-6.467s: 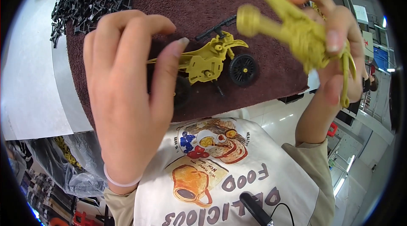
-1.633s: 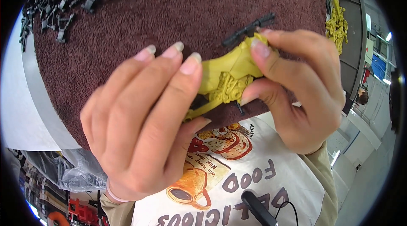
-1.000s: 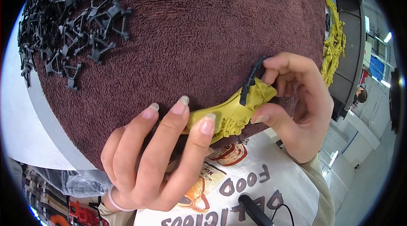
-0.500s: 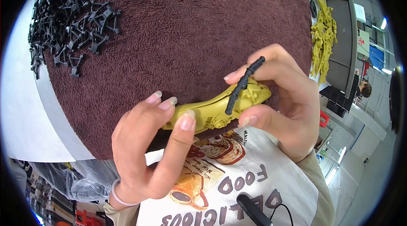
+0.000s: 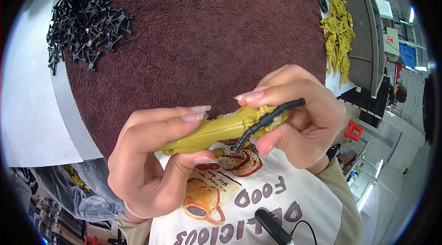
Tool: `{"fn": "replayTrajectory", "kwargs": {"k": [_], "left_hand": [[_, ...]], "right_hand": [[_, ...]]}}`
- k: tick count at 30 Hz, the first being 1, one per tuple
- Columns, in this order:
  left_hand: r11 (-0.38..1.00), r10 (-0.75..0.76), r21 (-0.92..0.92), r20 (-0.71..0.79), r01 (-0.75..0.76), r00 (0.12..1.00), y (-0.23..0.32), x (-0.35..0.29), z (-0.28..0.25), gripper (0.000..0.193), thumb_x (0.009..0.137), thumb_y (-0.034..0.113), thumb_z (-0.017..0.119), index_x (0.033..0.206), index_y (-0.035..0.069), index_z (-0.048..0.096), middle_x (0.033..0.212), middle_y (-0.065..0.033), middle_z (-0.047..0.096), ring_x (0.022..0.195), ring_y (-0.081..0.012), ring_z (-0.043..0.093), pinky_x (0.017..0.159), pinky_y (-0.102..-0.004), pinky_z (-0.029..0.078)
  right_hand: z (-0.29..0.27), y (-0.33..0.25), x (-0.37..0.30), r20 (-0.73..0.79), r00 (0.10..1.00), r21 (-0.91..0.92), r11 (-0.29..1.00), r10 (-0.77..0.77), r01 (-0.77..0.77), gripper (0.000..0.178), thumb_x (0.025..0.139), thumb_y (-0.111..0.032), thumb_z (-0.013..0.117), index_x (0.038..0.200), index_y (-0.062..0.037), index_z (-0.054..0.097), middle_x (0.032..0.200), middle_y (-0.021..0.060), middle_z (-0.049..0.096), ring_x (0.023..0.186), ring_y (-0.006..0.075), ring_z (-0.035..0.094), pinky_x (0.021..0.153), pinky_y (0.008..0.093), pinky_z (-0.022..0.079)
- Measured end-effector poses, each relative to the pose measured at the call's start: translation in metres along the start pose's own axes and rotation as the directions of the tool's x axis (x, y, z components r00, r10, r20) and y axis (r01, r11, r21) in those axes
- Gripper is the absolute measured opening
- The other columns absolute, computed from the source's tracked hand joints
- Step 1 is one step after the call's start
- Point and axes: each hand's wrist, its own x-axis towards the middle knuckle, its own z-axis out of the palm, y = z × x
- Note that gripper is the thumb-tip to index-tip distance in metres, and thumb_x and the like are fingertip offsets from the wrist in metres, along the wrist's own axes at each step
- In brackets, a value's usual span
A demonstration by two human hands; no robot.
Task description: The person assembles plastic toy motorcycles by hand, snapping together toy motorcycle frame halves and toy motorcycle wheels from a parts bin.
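A yellow plastic toy motorcycle body (image 5: 221,131) is held in the air between both hands, over the near edge of the towel and in front of my shirt. My left hand (image 5: 154,146) grips its left end, fingers along the top and thumb underneath. At the other end, my right hand (image 5: 306,116) pinches the body between fingers and thumb. A thin black handlebar (image 5: 265,120) lies across the body's right end, slanting from lower left to upper right beside my right fingers. The parts of the body under my fingers are hidden.
A brown towel (image 5: 198,38) covers the table. Many small black plastic parts (image 5: 87,24) are heaped at the far left. Yellow plastic parts (image 5: 338,38) lie at the right, with a black wheel (image 5: 322,3) and a dark tray (image 5: 361,38) beside them. Clear plastic bags (image 5: 94,201) sit at lower left.
The yellow body has been rolled, so its long seam and the handlebar face up more. My left fingers have closed further over it, and my right hand has shifted slightly lower.
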Motion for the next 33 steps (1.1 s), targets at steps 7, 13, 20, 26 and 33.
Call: {"fn": "replayTrajectory", "kwargs": {"k": [7,13,20,26,33], "left_hand": [[0.999,0.051,-0.009,-0.015,-0.051,0.999,0.007,-0.005,0.006,0.029,0.077,-0.001,0.074,0.101,-0.007,0.058,0.099,-0.0224,0.062,0.092,-0.025,0.066,0.078,-0.0302,0.057],[0.993,-0.117,-0.022,-0.026,0.117,0.993,0.019,0.002,0.01,0.034,0.081,0.013,0.074,0.101,-0.007,0.056,0.098,-0.0184,0.061,0.093,-0.0258,0.065,0.083,-0.0305,0.052],[0.998,-0.046,0.048,-0.041,0.048,0.998,0.019,0.001,0.012,0.03,0.08,0.008,0.073,0.1,-0.008,0.058,0.098,-0.0179,0.062,0.093,-0.0248,0.065,0.083,-0.0293,0.05],[0.998,0.016,0.063,0.021,-0.018,1.0,0.017,0.0,0.011,0.032,0.079,0.006,0.073,0.103,-0.008,0.057,0.099,-0.0193,0.063,0.096,-0.0264,0.065,0.085,-0.0311,0.051],[0.985,0.035,-0.168,-0.056,-0.044,0.998,0.013,-0.001,0.016,0.045,0.082,0.022,0.073,0.111,-0.006,0.054,0.102,-0.0224,0.064,0.097,-0.031,0.065,0.088,-0.0384,0.051]], "right_hand": [[0.004,-0.002,-0.009,-0.056,0.993,-0.014,0.995,-0.101,0.101,0.051,0.073,-0.027,0.081,0.102,0.0093,0.06,0.094,0.0183,0.061,0.084,0.019,0.06,0.072,0.0254,0.05],[-0.005,-0.002,-0.002,-0.041,0.999,0.063,0.998,0.011,-0.009,0.053,0.073,-0.027,0.081,0.106,0.0081,0.059,0.095,0.016,0.06,0.087,0.019,0.062,0.077,0.0262,0.051],[-0.007,-0.002,-0.002,0.002,1.0,-0.012,1.0,0.011,-0.011,0.05,0.072,-0.027,0.082,0.102,0.0084,0.063,0.091,0.0131,0.062,0.086,0.0179,0.064,0.074,0.024,0.05],[-0.007,0.001,-0.007,-0.026,1.0,0.084,0.996,-0.003,0.006,0.049,0.074,-0.027,0.08,0.103,0.0083,0.063,0.094,0.0149,0.062,0.089,0.0206,0.065,0.077,0.0263,0.052],[0.001,0.017,-0.011,-0.066,0.996,0.398,0.914,-0.062,0.083,0.041,0.074,-0.01,0.079,0.108,0.0048,0.061,0.106,0.0174,0.063,0.101,0.023,0.063,0.088,0.0322,0.052]]}}
